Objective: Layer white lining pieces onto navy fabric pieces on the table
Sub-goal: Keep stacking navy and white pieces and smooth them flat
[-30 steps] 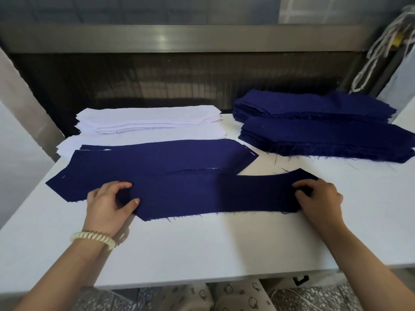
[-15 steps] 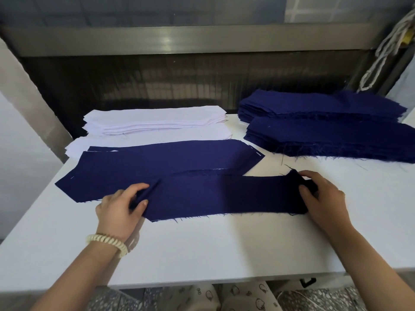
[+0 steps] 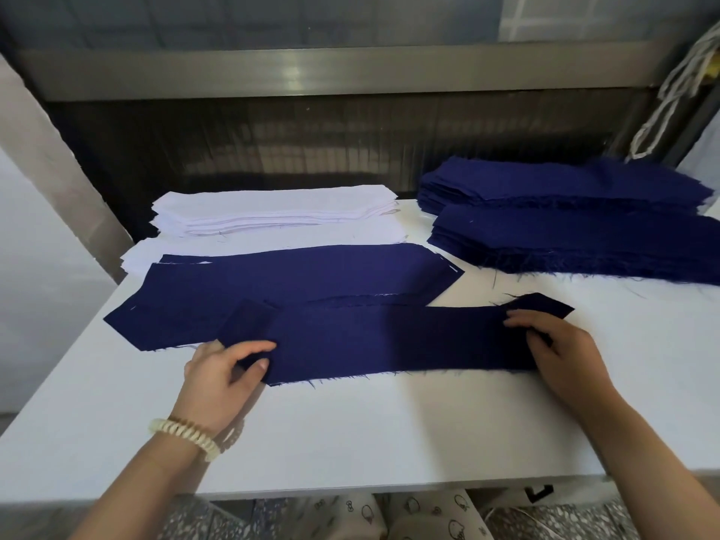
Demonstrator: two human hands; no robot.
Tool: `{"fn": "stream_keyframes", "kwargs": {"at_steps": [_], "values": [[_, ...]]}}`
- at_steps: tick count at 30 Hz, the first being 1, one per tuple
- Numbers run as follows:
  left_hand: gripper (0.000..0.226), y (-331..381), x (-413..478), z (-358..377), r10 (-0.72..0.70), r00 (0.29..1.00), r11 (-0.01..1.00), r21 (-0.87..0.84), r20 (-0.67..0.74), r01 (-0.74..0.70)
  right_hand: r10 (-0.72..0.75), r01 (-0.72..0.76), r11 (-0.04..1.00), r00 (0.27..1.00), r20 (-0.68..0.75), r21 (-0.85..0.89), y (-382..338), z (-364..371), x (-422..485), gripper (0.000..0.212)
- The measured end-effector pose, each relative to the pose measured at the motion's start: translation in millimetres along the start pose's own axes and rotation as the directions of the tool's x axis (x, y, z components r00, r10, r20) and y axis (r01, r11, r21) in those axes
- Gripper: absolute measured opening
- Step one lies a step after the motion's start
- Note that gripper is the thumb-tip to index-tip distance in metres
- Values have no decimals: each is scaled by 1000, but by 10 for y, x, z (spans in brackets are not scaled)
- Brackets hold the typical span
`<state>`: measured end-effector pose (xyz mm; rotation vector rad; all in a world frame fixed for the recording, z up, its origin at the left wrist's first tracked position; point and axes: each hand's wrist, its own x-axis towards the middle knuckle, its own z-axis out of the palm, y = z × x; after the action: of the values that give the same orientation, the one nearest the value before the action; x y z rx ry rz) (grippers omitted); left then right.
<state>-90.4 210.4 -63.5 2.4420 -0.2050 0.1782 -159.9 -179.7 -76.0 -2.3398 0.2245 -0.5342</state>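
The counter [image 3: 350, 442] is white, flat and smooth, and it fills most of the view. Behind it runs a shiny grey metal bar [image 3: 311, 72], and under the bar is a dark wall panel [image 3: 311, 150] with thin up-and-down lines. A thick white rope [image 3: 670, 83] hangs in the far right corner. Below the near edge is a speckled floor [image 3: 565, 520].

At the far left lies a stack of white lining pieces [image 3: 272, 212], long and thin, with neat soft edges. More white pieces [image 3: 253, 245] lie flat just in front of it. At the far right are two thick stacks of navy pieces [image 3: 584, 243], one behind the other, with loose threads sticking out along the near edges.

In the middle, one long navy piece [image 3: 296, 278] lies flat with pointed ends. Its far edge covers part of the flat white pieces. A second navy strip [image 3: 389, 337] lies nearer and overlaps its near edge. This strip is dark blue, woven and fuzzy along the near edge. Its left end is folded over, and its right end comes to a point.

The left hand [image 3: 222, 376] pinches the left end of the strip between thumb and fingers. A cream beaded bracelet [image 3: 187, 434] is on that wrist. The right hand [image 3: 565, 352] has curled fingers on the right end and grips the cloth there.
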Motion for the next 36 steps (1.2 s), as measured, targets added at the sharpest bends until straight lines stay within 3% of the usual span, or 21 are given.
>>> {"fn": "stream_keyframes", "kwargs": {"at_steps": [3,8,13,15,17,22,28,36], "values": [[29,24,8,-14,-40,999,997,-69,21,41,44,-42,998,998,-55,44,9,-20,8,39],[33,53,42,-67,-138,990,879,-462,-12,117,139,-105,973,978,-157,206,-19,-6,16,41],[44,74,97,-154,-160,987,620,-777,9,108,157,-41,932,941,-299,359,-127,62,32,44],[48,64,179,-193,-145,987,453,-883,64,124,160,-30,922,937,-309,386,-186,113,99,45],[46,45,289,-206,-167,981,314,-938,100,149,159,-25,914,940,-302,405,-245,185,190,46],[44,-21,534,-189,-298,947,117,-980,120,160,126,-31,922,967,-223,386,-395,442,408,34],[48,-62,834,-254,-410,911,119,-988,38,94,145,-82,927,978,-147,366,-588,708,723,29],[45,-234,1143,-348,-618,786,28,-998,23,51,81,-82,959,997,14,270,-825,1000,955,29]]}}
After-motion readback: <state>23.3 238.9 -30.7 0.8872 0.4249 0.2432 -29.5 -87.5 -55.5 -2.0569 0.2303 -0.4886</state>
